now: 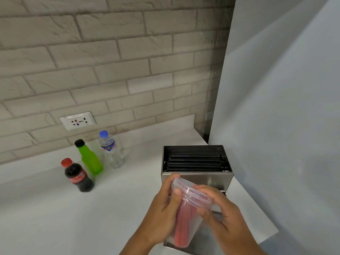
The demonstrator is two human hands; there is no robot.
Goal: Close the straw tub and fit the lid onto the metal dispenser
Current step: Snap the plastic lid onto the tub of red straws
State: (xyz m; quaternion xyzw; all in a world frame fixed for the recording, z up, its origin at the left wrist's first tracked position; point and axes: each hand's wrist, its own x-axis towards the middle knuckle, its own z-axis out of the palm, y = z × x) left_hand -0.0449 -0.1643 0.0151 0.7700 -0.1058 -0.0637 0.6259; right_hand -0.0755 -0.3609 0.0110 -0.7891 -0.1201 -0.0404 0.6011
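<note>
A clear plastic straw tub [184, 223] full of red straws is held tilted above the counter, just in front of the metal dispenser [196, 178]. My left hand [163, 205] grips the tub's side, thumb near the rim. My right hand [219, 212] presses on the tub's clear lid [191, 192], which sits on the rim. The dispenser stands open at the top, with black straws lying inside. A flat metal piece [202, 240], partly hidden under the tub and my hands, lies on the counter below; whether it is the dispenser's lid I cannot tell.
Three bottles stand at the left on the white counter [55, 218]: a cola bottle [78, 175], a green bottle [90, 159] and a water bottle [111, 150]. A wall socket [78, 120] sits in the brick wall. A grey panel [285, 126] rises at the right.
</note>
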